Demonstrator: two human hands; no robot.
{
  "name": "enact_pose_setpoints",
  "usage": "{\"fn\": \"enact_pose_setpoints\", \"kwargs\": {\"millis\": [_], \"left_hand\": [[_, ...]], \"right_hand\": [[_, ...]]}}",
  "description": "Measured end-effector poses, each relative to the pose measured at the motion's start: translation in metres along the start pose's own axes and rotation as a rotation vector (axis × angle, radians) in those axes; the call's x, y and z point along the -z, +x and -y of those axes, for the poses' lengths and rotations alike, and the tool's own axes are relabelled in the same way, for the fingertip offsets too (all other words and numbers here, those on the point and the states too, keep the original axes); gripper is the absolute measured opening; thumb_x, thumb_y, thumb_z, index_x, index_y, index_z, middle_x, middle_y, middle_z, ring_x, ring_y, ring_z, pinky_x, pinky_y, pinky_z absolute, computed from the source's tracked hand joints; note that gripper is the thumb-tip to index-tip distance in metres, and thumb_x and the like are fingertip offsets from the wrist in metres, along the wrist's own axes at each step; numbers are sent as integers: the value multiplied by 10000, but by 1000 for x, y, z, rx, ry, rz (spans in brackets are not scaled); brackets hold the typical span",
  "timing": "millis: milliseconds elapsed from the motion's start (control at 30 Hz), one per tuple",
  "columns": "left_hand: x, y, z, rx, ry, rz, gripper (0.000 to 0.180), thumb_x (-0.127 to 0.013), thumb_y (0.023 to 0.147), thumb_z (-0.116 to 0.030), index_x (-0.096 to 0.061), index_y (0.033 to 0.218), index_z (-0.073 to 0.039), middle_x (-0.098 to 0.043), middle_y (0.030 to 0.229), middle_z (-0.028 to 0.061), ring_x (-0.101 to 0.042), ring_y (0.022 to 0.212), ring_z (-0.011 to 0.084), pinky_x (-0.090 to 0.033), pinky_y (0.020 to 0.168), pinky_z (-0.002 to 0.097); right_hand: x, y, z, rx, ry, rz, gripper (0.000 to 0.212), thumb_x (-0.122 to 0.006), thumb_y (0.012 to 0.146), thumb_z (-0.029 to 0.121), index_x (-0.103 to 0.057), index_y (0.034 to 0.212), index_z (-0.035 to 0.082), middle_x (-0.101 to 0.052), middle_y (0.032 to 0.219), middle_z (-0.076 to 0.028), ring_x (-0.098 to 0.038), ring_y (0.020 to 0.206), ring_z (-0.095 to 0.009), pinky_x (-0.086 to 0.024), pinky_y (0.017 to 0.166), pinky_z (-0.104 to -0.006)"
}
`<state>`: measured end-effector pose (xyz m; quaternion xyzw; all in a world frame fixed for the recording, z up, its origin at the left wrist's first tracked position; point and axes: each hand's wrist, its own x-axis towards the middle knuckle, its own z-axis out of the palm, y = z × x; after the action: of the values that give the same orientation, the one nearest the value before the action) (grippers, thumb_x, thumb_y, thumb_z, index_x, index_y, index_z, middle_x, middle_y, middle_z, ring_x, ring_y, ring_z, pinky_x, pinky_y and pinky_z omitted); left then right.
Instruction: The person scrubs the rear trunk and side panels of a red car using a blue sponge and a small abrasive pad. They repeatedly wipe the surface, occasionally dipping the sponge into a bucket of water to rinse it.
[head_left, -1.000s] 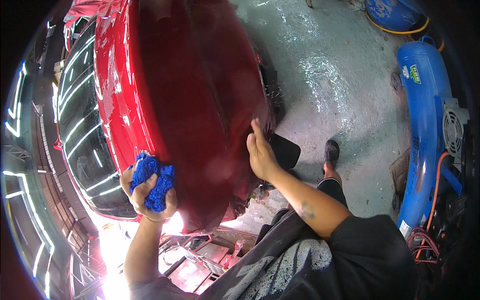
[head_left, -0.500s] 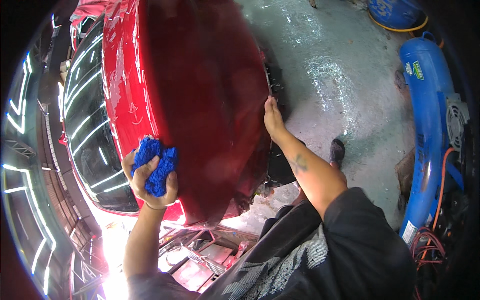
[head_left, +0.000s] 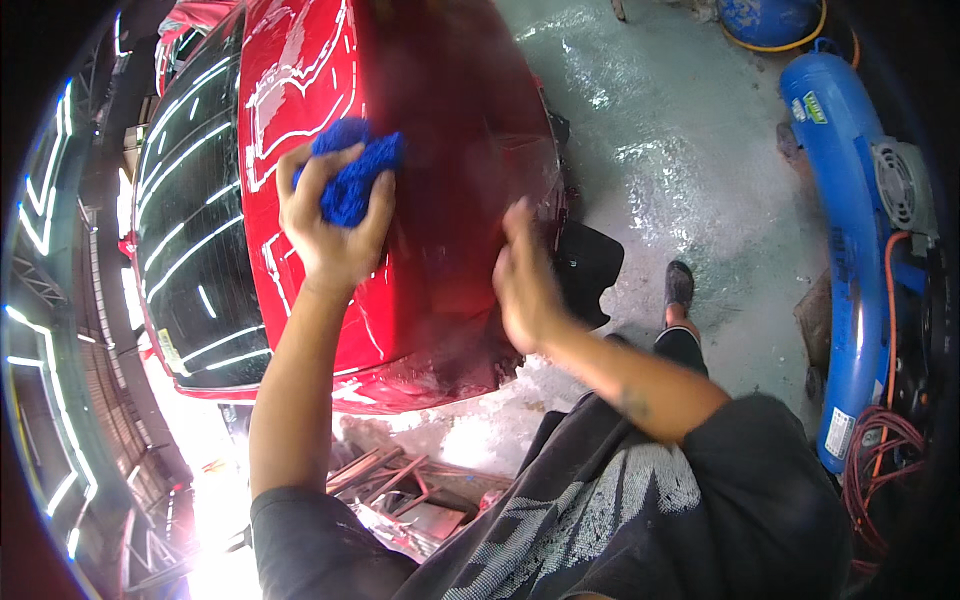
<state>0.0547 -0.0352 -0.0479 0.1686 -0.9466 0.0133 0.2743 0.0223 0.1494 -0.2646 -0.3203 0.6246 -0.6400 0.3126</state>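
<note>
A crumpled blue microfiber cloth [head_left: 357,175] is gripped in my left hand [head_left: 335,235], with the fingers and thumb curled around it. It lies against the glossy red bodywork of a car [head_left: 300,110], along the edge where the bright upper panel meets the darker face. My right hand [head_left: 525,290] is over the lower part of that dark red face, slightly blurred, with fingers stretched out and nothing in them. Whether it touches the panel I cannot tell. Beyond the red panel, the car's dark window [head_left: 190,250] reflects strips of light.
A blue air compressor tank [head_left: 845,240] stands at the right, with an orange hose and coiled red hoses [head_left: 880,450] beside it. A blue drum [head_left: 770,20] is at the far right. A black flap [head_left: 588,270] sticks out from the car's edge above the wet-looking floor [head_left: 660,180].
My left hand has slid the cloth farther away and to the right along the red panel. My right hand has come off the car's edge and drawn nearer. The view has shifted a little.
</note>
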Motion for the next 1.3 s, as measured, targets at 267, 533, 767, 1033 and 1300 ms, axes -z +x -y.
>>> {"fn": "enact_pose_setpoints", "kwargs": {"millis": [267,533,767,1033,1300], "left_hand": [[22,-30,-31,54,-60,-33,327,-939,761,-248,-792,1020,-112,-712,1144,155,-737,967,372,-618,850,479],[92,-119,-36,118,32,20,323,-932,794,-221,-711,945,-42,-657,980,136,-694,856,336,-568,783,448],[51,-60,-18,234,130,-65,437,-909,847,-398,-756,1014,-24,-695,1028,159,-731,931,373,-576,848,483],[2,26,6,366,223,-86,500,-829,847,-537,-812,1112,-113,-712,1139,171,-751,1032,407,-608,892,529],[16,17,20,430,174,-82,470,-848,839,-512,-827,1129,-144,-719,1144,164,-750,1045,411,-610,921,522]], "right_hand": [[11,19,33,272,-289,-93,634,-362,1210,301,-237,1732,-36,-210,1803,-322,-194,1685,-486,-148,1356,-624],[-29,-18,61,481,-249,-42,671,-342,1209,388,-246,1735,-17,-235,1801,-305,-215,1681,-483,-173,1358,-610],[-38,-62,71,500,-274,34,700,-406,1191,302,-171,1731,-77,-158,1802,-349,-165,1683,-517,-155,1366,-614],[-4,90,102,435,-165,-109,674,-345,1205,350,-213,1733,-47,-224,1787,-342,-214,1670,-514,-181,1351,-625],[-33,6,144,517,-397,-59,678,-447,1175,313,-258,1721,-42,-246,1777,-347,-238,1665,-512,-192,1345,-641]]}}
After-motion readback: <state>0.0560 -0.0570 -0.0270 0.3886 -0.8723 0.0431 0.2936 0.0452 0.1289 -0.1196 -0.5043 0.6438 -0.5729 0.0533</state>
